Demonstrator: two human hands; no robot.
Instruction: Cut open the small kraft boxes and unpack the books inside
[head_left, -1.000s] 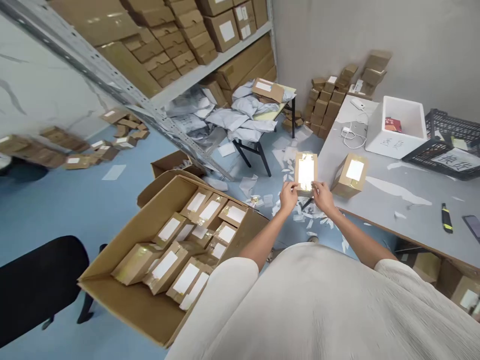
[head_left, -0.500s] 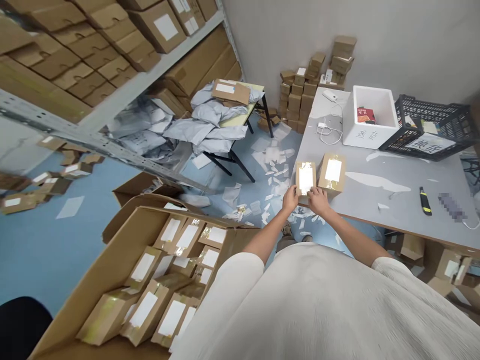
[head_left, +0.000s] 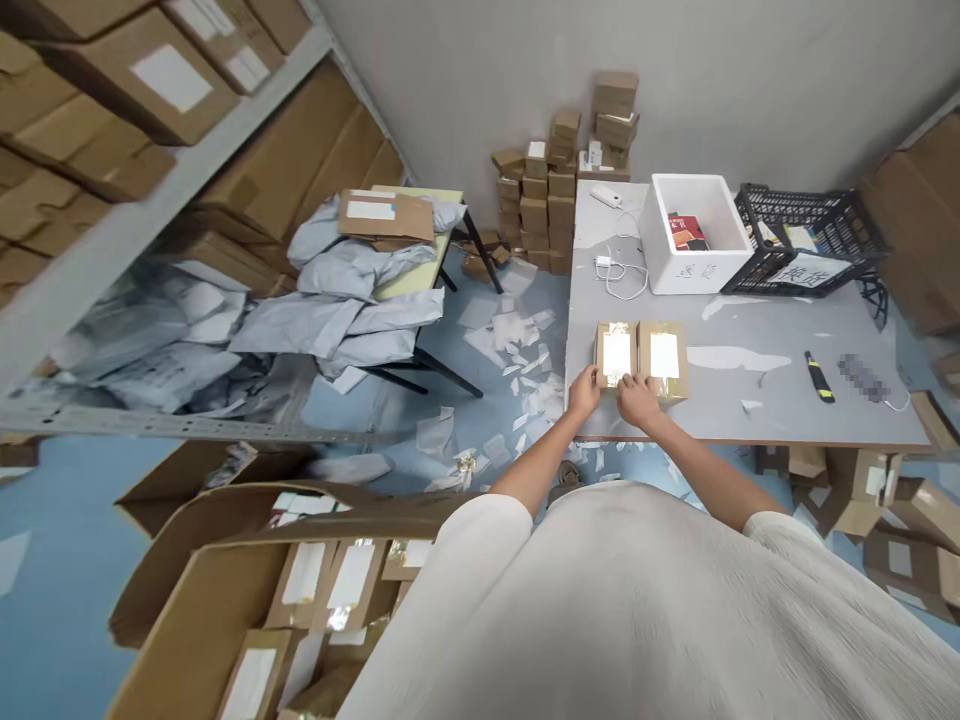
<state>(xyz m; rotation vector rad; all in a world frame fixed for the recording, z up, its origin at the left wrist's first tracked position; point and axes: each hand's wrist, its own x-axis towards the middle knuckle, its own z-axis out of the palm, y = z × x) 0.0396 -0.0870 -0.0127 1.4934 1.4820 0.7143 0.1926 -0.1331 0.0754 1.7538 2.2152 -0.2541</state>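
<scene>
On a grey worktable, two taped cartons, left hand, right hand against one, grip unclear, foam box behind

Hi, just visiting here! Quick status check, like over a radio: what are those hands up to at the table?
Left hand and right hand at near edge of taped cardboard box. Second labelled box alongside it, on grey table.
</scene>
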